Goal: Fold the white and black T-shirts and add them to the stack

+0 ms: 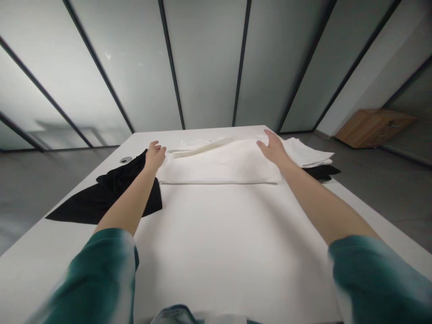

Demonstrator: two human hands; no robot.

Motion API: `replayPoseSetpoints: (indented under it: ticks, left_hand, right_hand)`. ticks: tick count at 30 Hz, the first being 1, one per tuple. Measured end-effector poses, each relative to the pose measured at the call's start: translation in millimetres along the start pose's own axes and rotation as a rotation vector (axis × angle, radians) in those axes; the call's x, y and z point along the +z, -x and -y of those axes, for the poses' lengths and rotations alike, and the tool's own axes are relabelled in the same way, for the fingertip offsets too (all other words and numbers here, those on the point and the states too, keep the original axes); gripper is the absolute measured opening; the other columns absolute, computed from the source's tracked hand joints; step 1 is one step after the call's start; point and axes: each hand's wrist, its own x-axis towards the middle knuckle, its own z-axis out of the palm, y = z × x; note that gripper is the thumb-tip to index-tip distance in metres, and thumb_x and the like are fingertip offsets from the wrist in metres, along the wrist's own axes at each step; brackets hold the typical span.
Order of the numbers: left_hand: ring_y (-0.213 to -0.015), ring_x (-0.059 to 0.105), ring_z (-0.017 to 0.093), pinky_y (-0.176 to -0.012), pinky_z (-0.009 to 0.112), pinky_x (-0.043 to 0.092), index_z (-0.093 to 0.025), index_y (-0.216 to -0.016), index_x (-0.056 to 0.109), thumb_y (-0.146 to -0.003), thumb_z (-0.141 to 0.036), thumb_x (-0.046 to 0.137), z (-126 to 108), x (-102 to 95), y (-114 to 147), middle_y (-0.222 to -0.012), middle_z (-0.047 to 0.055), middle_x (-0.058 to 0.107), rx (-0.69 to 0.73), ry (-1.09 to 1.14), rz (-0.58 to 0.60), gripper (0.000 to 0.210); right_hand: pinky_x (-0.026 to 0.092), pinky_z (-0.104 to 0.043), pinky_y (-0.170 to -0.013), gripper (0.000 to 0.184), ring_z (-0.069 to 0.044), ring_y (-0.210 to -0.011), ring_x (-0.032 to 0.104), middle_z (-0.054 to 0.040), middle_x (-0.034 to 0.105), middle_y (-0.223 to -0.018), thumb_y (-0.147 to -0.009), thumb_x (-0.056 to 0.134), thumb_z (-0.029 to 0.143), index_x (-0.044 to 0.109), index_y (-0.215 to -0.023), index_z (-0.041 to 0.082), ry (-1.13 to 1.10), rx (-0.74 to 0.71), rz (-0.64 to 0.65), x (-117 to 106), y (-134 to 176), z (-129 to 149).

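A white folded garment, its kind not clear, lies across the table in front of me, with a loose fold raised along its far side. My left hand is at its far left corner, over the edge of a black garment, fingers slightly apart. At the far right corner, my right hand rests against the white cloth with thumb and fingers spread. I see no cloth pinched in either hand, though some fingertips are partly hidden.
On the left lies a crumpled black garment, with a small round white roll behind it. Folded white cloth sits over black cloth at the right edge of the white table. A wooden cabinet stands beyond.
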Motion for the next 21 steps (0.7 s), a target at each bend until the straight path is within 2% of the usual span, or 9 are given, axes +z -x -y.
replayPoseSetpoints:
  ticks: [3, 6, 9, 12, 15, 18, 21]
  left_hand:
    - [-0.118, 0.060, 0.030, -0.102, 0.043, 0.046, -0.015, -0.130, 0.052, -0.081, -0.038, 0.054, 11, 14.7, 29, -0.127, 0.018, 0.063, 0.099, -0.247, 0.128, 0.054]
    - [-0.126, 0.054, 0.038, -0.104, 0.049, 0.042, -0.014, -0.128, 0.054, -0.083, -0.045, 0.054, 23, 22.5, 58, -0.132, 0.022, 0.059, 0.083, -0.479, 0.270, 0.055]
    - [-0.126, 0.053, 0.041, -0.102, 0.052, 0.043, -0.012, -0.130, 0.054, -0.087, -0.047, 0.049, 30, 24.6, 76, -0.131, 0.025, 0.058, 0.101, -0.603, 0.311, 0.056]
    - [-0.122, 0.056, 0.039, -0.100, 0.050, 0.045, -0.012, -0.133, 0.052, -0.090, -0.036, 0.044, 29, 21.4, 82, -0.129, 0.024, 0.058, 0.136, -0.640, 0.283, 0.050]
    - [-0.114, 0.062, 0.035, -0.094, 0.045, 0.050, -0.015, -0.138, 0.049, -0.089, -0.024, 0.042, 23, 15.3, 86, -0.130, 0.022, 0.056, 0.114, -0.638, 0.304, 0.050]
    - [-0.107, 0.066, 0.033, -0.089, 0.044, 0.052, -0.018, -0.139, 0.050, -0.090, -0.022, 0.039, 16, 9.6, 88, -0.131, 0.021, 0.054, 0.094, -0.694, 0.380, 0.049]
    - [-0.107, 0.066, 0.031, -0.090, 0.040, 0.051, -0.021, -0.136, 0.053, -0.092, -0.022, 0.037, 11, 4.7, 83, -0.130, 0.019, 0.056, 0.095, -0.787, 0.512, 0.047]
  right_hand:
    - [0.037, -0.050, -0.109, 0.058, -0.036, -0.133, 0.046, -0.0194, 0.053, -0.143, -0.092, 0.048, 0.041, 0.048, -0.143, 0.013, 0.061, -0.064, 0.150, 17, 30, 9]
    - [0.040, -0.052, -0.104, 0.053, -0.037, -0.126, 0.051, -0.0192, 0.058, -0.137, -0.091, 0.049, 0.040, 0.054, -0.138, 0.016, 0.143, -0.028, 0.296, 29, 68, 7]
    - [0.039, -0.053, -0.104, 0.050, -0.037, -0.126, 0.051, -0.0189, 0.059, -0.136, -0.093, 0.045, 0.042, 0.056, -0.135, 0.017, 0.215, 0.023, 0.359, 35, 93, 0]
    - [0.037, -0.058, -0.104, 0.053, -0.040, -0.131, 0.045, -0.0219, 0.054, -0.141, -0.094, 0.043, 0.047, 0.057, -0.134, 0.015, 0.275, 0.104, 0.349, 34, 101, -3]
    - [0.040, -0.058, -0.100, 0.054, -0.040, -0.128, 0.048, -0.0225, 0.055, -0.138, -0.096, 0.039, 0.052, 0.059, -0.131, 0.017, 0.299, 0.167, 0.443, 27, 101, 0]
    - [0.042, -0.052, -0.099, 0.054, -0.037, -0.126, 0.051, -0.0204, 0.056, -0.136, -0.097, 0.034, 0.053, 0.059, -0.130, 0.019, 0.340, 0.152, 0.542, 17, 98, 6]
    - [0.043, -0.050, -0.096, 0.055, -0.037, -0.123, 0.053, -0.0214, 0.056, -0.137, -0.098, 0.033, 0.051, 0.058, -0.132, 0.016, 0.415, 0.125, 0.634, 4, 96, 10]
